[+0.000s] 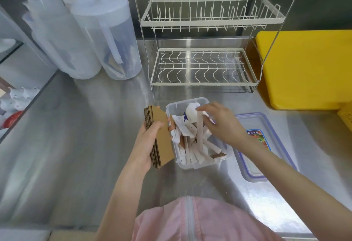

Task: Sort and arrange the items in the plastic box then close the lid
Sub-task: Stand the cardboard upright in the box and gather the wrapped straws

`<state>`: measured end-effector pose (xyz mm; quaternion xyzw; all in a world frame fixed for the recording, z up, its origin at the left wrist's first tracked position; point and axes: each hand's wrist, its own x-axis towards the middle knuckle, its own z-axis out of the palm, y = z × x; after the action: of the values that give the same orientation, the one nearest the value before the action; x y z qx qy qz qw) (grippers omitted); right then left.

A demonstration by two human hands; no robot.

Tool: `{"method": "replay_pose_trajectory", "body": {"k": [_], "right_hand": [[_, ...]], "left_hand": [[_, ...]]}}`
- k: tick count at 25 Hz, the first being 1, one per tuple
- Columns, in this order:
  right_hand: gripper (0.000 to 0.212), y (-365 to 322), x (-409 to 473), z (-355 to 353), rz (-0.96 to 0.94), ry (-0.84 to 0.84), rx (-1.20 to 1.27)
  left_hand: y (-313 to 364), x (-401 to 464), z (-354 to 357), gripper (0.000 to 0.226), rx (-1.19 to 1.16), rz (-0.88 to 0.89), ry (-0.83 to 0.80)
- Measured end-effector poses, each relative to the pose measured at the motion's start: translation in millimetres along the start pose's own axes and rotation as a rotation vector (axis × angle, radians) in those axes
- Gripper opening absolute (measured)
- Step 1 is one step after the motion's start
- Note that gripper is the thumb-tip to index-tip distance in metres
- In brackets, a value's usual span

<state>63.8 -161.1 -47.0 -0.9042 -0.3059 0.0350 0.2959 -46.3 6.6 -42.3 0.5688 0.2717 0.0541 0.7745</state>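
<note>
Plastic box [198, 161] on steel counter [85, 126] (kitchen), wire rack [202, 69] behind

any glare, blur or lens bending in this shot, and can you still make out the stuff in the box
Head view: bright glare streaks the steel counter; wide-angle bending bows the dish rack and the edges; the focus is soft overall. The paper strips in the plastic box read as shapes, their print illegible. The left hand and its cardboard stack are fairly clear; the right hand is slightly smeared.

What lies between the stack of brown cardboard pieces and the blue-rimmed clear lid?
In the head view, the clear plastic box of paper strips sits between the cardboard stack and lid, with the right hand over it.
</note>
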Motion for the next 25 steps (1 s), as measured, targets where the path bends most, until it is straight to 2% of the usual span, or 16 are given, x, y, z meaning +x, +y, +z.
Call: {"method": "replay_pose_trajectory", "body": {"k": [1, 3, 8, 12, 14, 17, 22, 25], "right_hand": [[0.032, 6, 0, -1, 0.073, 0.01, -0.046], [0.031, 11, -5, 2, 0.149, -0.086, -0.11], [0.028, -12, -26, 26, 0.038, -0.195, -0.002], [0.034, -17, -28, 34, 0.029, -0.271, -0.05], [0.035, -14, -25, 32, 0.071, -0.23, -0.031], [0.026, -2, -10, 23, 0.155, -0.056, -0.016], [0.048, 3, 4, 32, 0.236, -0.214, -0.29], [0.053, -1, 13, 34, 0.232, -0.226, -0.304]], "left_hand": [[0, 0, 0, 0.03, -0.001, -0.003, 0.005], [0, -1, 1, 0.029, -0.005, -0.001, 0.003], [1, -3, 2, 0.036, -0.023, 0.005, -0.013], [1, -4, 3, 0.04, -0.043, 0.008, -0.02], [1, -4, 2, 0.039, -0.047, 0.008, -0.022], [0, -4, 1, 0.038, -0.043, 0.01, -0.025], [1, -3, 1, 0.035, -0.051, -0.001, -0.024], [0, -4, 1, 0.031, -0.044, 0.011, -0.028]]}}
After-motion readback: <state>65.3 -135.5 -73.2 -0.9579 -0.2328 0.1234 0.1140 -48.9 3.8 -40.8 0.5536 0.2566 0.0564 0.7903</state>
